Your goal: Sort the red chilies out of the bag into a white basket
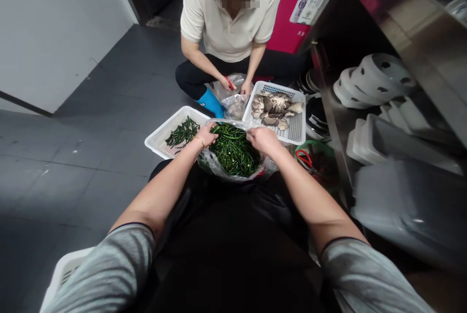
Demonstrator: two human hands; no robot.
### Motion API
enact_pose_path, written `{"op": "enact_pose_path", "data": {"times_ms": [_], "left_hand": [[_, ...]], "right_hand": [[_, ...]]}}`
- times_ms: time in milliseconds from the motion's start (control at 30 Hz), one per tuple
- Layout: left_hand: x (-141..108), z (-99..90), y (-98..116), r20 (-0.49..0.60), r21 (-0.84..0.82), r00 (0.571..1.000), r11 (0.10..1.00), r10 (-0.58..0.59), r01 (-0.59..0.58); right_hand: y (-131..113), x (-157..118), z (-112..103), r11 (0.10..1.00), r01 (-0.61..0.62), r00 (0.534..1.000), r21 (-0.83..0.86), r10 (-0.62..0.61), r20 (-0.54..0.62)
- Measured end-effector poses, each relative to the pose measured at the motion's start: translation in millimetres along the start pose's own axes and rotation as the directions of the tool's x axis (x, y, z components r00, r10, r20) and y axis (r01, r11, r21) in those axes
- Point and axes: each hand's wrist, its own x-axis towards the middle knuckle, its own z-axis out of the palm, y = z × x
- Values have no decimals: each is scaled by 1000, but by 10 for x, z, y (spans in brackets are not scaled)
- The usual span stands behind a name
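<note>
A clear plastic bag (pixel 233 175) full of thin, dark green vegetables (pixel 235 150) that look like slender green chillies stands open between my knees. My left hand (pixel 206 135) is closed on the bag's left rim, its fingertips over the greens. On the opposite side, my right hand (pixel 263 139) has its fingers curled round the bag's rim. Just left of the bag is a white perforated basket (pixel 155 140) with a smaller heap of the same greens (pixel 183 131) in it.
Facing me, a person (pixel 229 26) holds red-handled scissors (pixel 229 82) over a plastic bag. A white basket (pixel 301 130) holds oyster mushrooms (pixel 275 107). Orange-handled scissors (pixel 304 157) lie to my right, beside a metal shelf of white containers (pixel 379 79). Another basket (pixel 54 279) is behind my left arm.
</note>
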Motion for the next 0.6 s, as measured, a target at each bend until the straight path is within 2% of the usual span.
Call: {"op": "enact_pose_path", "data": {"times_ms": [67,100,200,300,400,500,600], "left_hand": [[-47,12,-44,25,-16,999,1000,-27,27],[-74,22,-69,42,-14,998,999,-45,46],[-178,86,-154,112,-36,991,996,-77,81],[-307,222,-257,173,-221,980,965,-100,137],[-406,396,-347,204,-380,968,899,-146,216],[-436,505,-383,229,-444,957,855,-179,266],[-414,503,-378,195,-525,963,810,-187,263]], "right_hand": [[-214,96,33,994,109,994,17,-109,21],[-305,160,71,993,121,991,10,-122,51],[-458,335,242,996,78,993,-32,-74,95],[-435,384,431,997,68,997,-31,-68,25],[-337,338,561,1000,11,999,22,-10,-30],[-286,317,587,1000,-5,1000,26,5,5],[-323,311,538,998,60,997,-6,-59,49]]}}
